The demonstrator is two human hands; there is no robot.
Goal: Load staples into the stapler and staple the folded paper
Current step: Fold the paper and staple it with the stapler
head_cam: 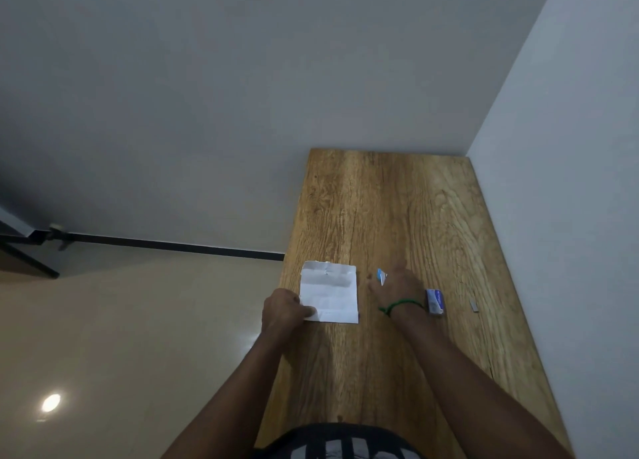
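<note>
A white folded paper (330,294) lies flat near the left edge of the wooden table (397,209). My left hand (281,311) pinches the paper's near left corner, thumb on top. A small blue and white stapler (381,277) lies to the right of the paper and is mostly hidden under my right hand (396,285). That hand is blurred and spread over the stapler, so whether it grips it is unclear. A blue and white staple box (435,301) sits just right of my right wrist. A short strip of staples (474,306) lies further right.
The table stands in a corner, with a wall behind it and another along its right side. Its left edge drops to a tiled floor (138,320). A green band circles my right wrist (397,306).
</note>
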